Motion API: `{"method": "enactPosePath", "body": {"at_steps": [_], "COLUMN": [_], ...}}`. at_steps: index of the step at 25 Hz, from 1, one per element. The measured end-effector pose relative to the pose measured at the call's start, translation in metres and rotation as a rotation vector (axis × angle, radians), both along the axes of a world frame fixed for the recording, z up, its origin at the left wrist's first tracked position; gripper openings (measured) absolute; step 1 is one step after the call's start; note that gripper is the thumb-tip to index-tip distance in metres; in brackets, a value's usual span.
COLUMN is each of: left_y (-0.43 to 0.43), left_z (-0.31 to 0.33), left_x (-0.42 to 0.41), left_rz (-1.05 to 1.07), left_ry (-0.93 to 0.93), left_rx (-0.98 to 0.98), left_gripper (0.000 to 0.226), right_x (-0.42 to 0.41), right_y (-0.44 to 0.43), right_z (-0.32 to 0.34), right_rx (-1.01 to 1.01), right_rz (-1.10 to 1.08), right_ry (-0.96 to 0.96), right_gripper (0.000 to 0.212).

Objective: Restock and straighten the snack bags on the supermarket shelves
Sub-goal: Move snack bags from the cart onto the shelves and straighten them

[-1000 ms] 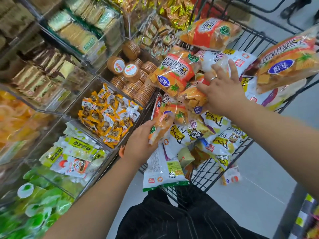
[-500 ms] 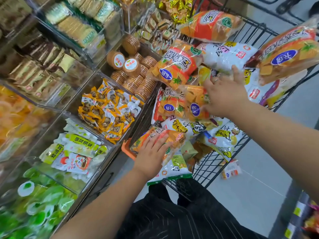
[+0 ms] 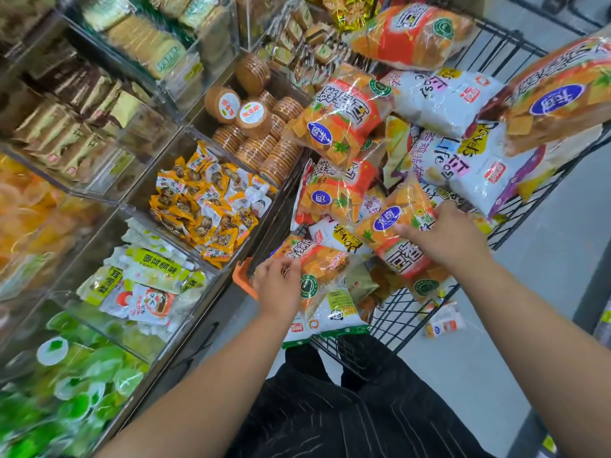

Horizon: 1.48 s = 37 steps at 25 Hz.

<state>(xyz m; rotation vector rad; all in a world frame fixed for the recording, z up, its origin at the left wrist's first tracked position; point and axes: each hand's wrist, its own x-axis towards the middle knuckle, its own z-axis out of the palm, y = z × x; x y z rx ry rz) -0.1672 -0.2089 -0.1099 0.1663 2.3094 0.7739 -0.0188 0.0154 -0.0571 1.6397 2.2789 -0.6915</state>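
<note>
A black wire cart (image 3: 390, 325) in front of me is piled with orange and white snack bags. My left hand (image 3: 277, 285) grips one orange snack bag (image 3: 325, 264) at the cart's near left corner, fingers curled over its edge. My right hand (image 3: 443, 236) holds a second orange bag (image 3: 393, 226) further right, thumb and fingers round its side. Several more orange bags (image 3: 344, 114) and white bags (image 3: 439, 97) lie heaped behind them.
Clear shelf bins (image 3: 185, 127) on the left hold round biscuit packs (image 3: 251, 114), small yellow sachets (image 3: 205, 200), green-and-white pouches (image 3: 148, 279) and green jelly cups (image 3: 72, 385). A small packet (image 3: 443, 320) lies on the grey floor beside the cart.
My right hand has drawn back toward me with an orange bag out of the pile. My left hand has dropped to the cart's near left corner and taken hold of another orange bag.
</note>
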Motion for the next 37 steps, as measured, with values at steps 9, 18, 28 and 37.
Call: {"method": "enactPosePath", "body": {"at_steps": [9,18,28,37], "left_y": [0.002,-0.027,-0.058,-0.036], "left_z": [-0.046,-0.008,0.017,0.04], "left_x": [-0.009,-0.014,-0.037,-0.012], "left_rz": [0.803,0.644,0.049,-0.439], "left_ry": [-0.633,-0.619,-0.798,-0.864], "left_rx": [0.127,0.319,0.36,0.346], "left_gripper": [0.143,0.113,0.086,0.08], "right_x": [0.008,0.036,0.062,0.13], "right_y": [-0.01,-0.04,-0.112,-0.177], "right_z": [-0.012,-0.009,-0.001,0.004], "right_rx": [-0.082,-0.296,-0.46,-0.53], "right_rz": [-0.092,-0.336,-0.737,-1.019], "right_ry": [0.089,0.201,0.607,0.866], "right_gripper": [0.075,0.069,0.049,0.081]}}
